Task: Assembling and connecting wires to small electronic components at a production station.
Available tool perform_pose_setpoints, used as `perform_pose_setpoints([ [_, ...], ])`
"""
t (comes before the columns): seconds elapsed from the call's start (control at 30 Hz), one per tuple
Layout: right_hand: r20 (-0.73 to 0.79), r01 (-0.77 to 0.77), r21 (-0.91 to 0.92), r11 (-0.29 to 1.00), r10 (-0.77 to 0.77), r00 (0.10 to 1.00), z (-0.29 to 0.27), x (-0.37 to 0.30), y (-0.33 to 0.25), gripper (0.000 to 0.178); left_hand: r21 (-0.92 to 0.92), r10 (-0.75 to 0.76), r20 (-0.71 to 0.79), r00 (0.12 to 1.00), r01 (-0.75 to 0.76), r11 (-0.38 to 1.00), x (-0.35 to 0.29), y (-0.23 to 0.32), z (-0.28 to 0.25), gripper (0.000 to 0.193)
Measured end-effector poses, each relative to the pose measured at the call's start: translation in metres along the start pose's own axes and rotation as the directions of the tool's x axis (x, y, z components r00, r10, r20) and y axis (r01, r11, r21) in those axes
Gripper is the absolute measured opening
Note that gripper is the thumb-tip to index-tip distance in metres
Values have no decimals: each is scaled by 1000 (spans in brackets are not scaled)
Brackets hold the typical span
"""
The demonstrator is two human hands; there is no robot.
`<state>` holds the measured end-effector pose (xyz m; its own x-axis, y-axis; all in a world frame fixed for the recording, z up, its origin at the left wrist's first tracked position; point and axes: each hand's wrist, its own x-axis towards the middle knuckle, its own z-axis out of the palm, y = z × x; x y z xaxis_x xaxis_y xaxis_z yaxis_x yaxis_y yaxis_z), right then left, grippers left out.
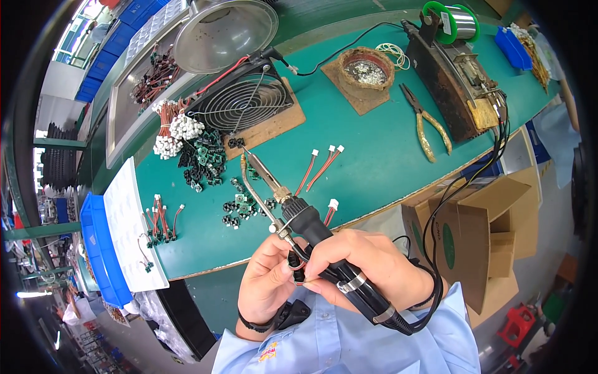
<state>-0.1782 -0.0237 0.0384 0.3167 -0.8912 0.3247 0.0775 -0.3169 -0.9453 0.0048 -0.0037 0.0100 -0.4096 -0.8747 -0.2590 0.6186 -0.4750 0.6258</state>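
Observation:
My right hand (374,265) is wrapped around the black handle of a soldering iron (305,221). A thin metal solder feed tube (254,190) is clamped along the iron, and both point away to the far left. My left hand (268,280) is closed, thumb and fingers pinching a small black part (296,265) at the near end of that tube. Just beyond the iron's tip lie a few small black components (235,143) at the edge of a brown board. Below the iron, more small black and green components (240,206) are scattered on the green mat (367,162).
A fan with a wire guard (246,103) lies by bundled white-plug wires (180,128) and piled components (204,159). Pliers (427,121), a solder pot (367,71) and a machine with a green solder spool (451,23) stand right. Cardboard boxes (479,243) are off the table's edge.

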Motion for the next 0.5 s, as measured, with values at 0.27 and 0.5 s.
perform_pose_setpoints([
  [0.27,-13,26,-16,1000,-26,1000,0,0,0,37,7,8,-3,1000,-8,1000,2,0,4,25],
  [0.5,-26,72,-29,997,-72,997,-1,3,-2,37,0,14,11,1000,-14,1000,2,0,5,29],
])
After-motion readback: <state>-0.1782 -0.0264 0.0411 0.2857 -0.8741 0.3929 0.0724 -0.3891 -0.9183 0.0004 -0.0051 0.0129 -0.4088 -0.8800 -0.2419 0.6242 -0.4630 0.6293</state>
